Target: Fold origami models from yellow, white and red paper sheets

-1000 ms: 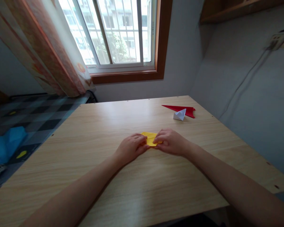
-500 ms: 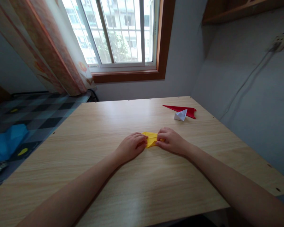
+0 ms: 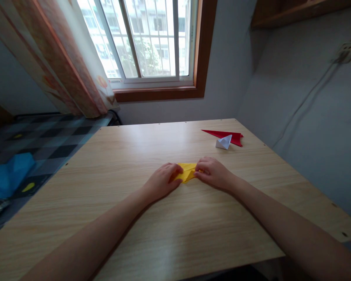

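Head view, single frame. Yellow folded paper [image 3: 187, 172] lies flat on the wooden counter [image 3: 175, 230], about midway across its width and nearer the window side than the near edge. Left hand [image 3: 163, 181] rests palm down on the counter at the paper's left edge, fingers curled together, fingertips [image 3: 178, 170] pressing on the paper's left part; no sheet lifted, so this is a press rather than a closed grip. Right hand [image 3: 212, 172] sits at the paper's right edge, fingers bunched, tips touching the paper's right corner; whether thumb and finger pinch a flap there cannot be told, as the fingers hide the contact. The two hands are close, with only the visible middle of the yellow paper between them. Both forearms lie low over the counter, converging on the paper from the near edge. Beyond the yellow paper and to its right, well apart from it: a small white folded paper shape [image 3: 224, 142], standing up slightly, touching or just overlapping the near edge of a flat red folded paper [image 3: 226, 136] with a long point directed left. Farther beyond the yellow paper, a wood-framed window [image 3: 152, 43] with a patterned curtain [image 3: 64, 62] at its left. To the left of the counter, a checked bed cover [image 3: 46, 144] with a blue item [image 3: 8, 175] on it.
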A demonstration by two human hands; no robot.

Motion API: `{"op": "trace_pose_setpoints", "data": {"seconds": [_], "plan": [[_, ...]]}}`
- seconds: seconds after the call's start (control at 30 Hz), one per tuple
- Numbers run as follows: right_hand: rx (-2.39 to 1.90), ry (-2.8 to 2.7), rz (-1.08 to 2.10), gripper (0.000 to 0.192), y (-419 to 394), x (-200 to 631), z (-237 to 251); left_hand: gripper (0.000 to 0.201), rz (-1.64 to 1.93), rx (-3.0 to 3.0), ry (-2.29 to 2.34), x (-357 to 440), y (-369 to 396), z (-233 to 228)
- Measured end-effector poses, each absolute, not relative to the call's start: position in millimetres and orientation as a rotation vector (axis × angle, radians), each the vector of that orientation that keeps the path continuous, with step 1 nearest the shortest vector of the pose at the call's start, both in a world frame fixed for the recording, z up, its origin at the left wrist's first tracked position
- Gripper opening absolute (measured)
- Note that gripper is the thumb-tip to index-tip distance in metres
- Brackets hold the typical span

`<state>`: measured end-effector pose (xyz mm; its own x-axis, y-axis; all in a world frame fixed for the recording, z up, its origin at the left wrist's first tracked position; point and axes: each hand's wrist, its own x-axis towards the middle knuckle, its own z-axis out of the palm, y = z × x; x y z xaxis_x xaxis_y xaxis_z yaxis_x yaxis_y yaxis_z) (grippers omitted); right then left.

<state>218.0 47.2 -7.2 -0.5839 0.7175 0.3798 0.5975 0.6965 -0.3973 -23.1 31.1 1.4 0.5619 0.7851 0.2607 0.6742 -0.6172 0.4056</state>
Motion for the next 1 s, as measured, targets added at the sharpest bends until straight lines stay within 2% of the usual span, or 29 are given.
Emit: {"op": "trace_pose_setpoints", "data": {"seconds": [0.17, 0.73, 1.0], "plan": [[-1.021, -2.323, 0.313, 0.007, 47.1, 211.3, -12.8, 0.02, 0.636, 2.523, 1.213, -22.6, 31.1, 1.6], [-1.276, -2.241, 0.245, 0.007, 46.5, 192.8, -14.7, 0.023, 0.662, 2.441, 1.253, -19.1, 30.3, 2.7], [-1.269, -2.266, 0.351, 0.003, 46.9, 192.1, -14.6, 0.017, 0.619, 2.423, 1.221, -15.1, 27.3, -0.2]]}}
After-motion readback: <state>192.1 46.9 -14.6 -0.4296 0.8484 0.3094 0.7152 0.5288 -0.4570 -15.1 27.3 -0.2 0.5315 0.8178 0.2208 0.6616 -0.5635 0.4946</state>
